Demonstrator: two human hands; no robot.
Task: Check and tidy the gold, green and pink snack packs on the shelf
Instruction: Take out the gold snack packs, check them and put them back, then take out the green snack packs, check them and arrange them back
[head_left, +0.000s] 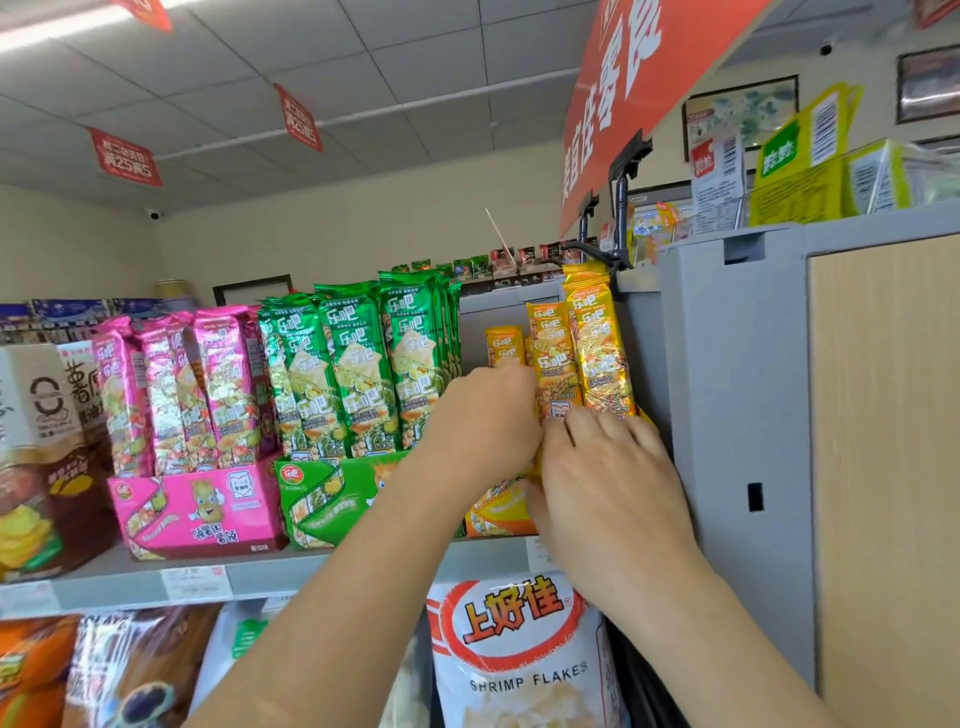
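Gold snack packs stand upright in an orange display box at the right end of the shelf. Both of my hands are on them: my left hand curls round the packs from the left, and my right hand grips their lower part from the front. Green packs fill a green box in the middle. Pink packs stand in a pink box to the left. The bottoms of the gold packs are hidden behind my hands.
A grey shelf end panel rises right beside the gold packs. Brown snack boxes stand at the far left. The grey shelf edge carries price tags. A white shrimp flakes bag hangs on the shelf below. A red sign hangs overhead.
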